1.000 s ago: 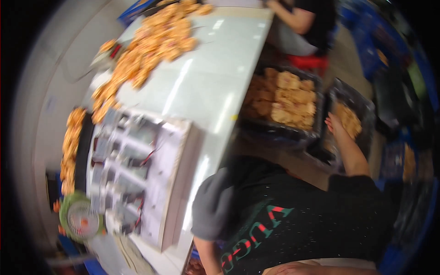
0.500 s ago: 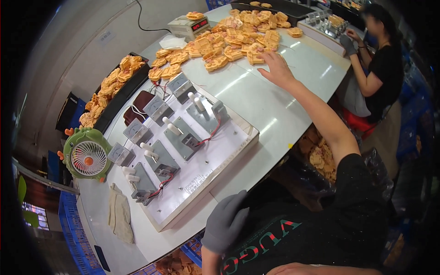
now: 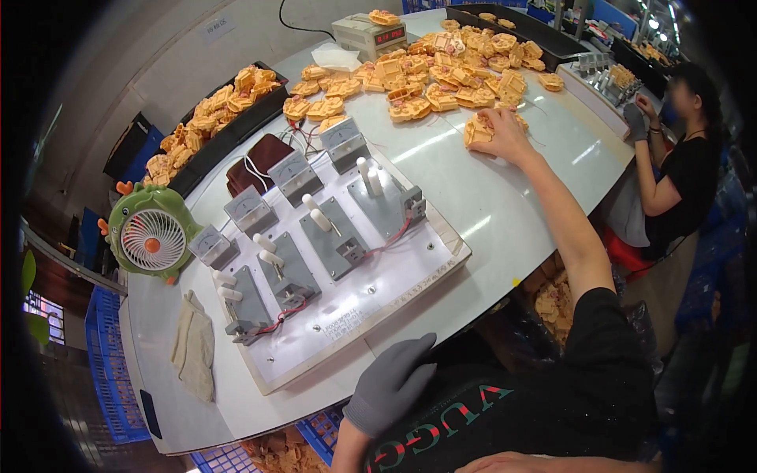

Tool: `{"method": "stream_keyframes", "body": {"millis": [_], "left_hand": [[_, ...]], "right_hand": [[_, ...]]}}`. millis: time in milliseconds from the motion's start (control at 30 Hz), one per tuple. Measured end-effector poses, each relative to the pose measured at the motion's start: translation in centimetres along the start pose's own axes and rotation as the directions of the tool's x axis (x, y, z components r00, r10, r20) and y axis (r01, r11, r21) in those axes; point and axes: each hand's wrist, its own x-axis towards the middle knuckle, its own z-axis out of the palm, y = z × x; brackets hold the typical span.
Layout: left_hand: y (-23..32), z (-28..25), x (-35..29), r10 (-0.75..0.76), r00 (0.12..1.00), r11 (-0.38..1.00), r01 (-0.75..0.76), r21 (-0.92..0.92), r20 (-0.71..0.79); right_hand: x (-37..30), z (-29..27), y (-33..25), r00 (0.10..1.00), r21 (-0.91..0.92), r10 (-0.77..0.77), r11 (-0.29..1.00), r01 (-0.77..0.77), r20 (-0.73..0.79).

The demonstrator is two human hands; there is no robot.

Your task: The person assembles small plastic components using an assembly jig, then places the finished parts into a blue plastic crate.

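My bare right hand [image 3: 505,138] is stretched out over the table, its fingers closed around a yellow moulded plastic part [image 3: 478,135]. That part sits at the near edge of a heap of similar yellow parts [image 3: 441,75], some with pinkish pieces and thin wires. My left hand [image 3: 390,386], in a grey glove, is held in front of my body by the table's edge. Its thumb and fingers are apart, and it holds nothing. Beside it stands a white test board [image 3: 378,296] bearing several grey fixtures [image 3: 335,236] with white-handled levers and small dial meters [image 3: 292,175].
A black tray [image 3: 260,110] of yellow parts stands at the left. Behind the board is a meter box [image 3: 367,39]. A green fan [image 3: 150,232] and a cloth [image 3: 193,347] lie leftward. At the right, another person [image 3: 682,173] works at a similar board [image 3: 603,98].
My right hand has closed on a yellow part and drawn it slightly apart from the heap. The view has shifted a little; my left hand stays near the board.
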Motion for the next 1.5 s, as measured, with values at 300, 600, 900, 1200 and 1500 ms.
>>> {"method": "stream_keyframes", "body": {"millis": [300,600,900,1200,1500], "left_hand": [[-1.7,5.1,4.7,0.082,0.997,0.968,-0.083,-0.235,-0.015],[-0.9,9.2,12.0,-0.028,0.990,0.984,0.004,-0.179,-0.136],[-1.2,7.3,8.0,0.143,0.945,0.967,-0.197,-0.161,-0.296],[2.3,-1.6,-1.2,0.022,0.745,0.948,-0.228,-0.223,-0.667],[3.6,-6.5,-4.1,0.036,0.443,0.960,-0.264,-0.092,-0.896]], "right_hand": [[-15.7,-2.5,-2.9,0.909,0.042,-0.323,0.937,0.345,-0.262],[-24.4,-2.6,-5.4,0.879,0.343,-0.334,0.826,0.447,-0.340],[-28.0,-4.7,-9.3,0.927,0.821,-0.302,0.456,0.345,-0.221],[-26.3,-6.1,-19.6,0.832,0.980,-0.547,-0.100,-0.171,0.089],[-26.8,-3.0,-31.2,0.753,0.908,-0.651,-0.253,-0.335,0.096]]}}
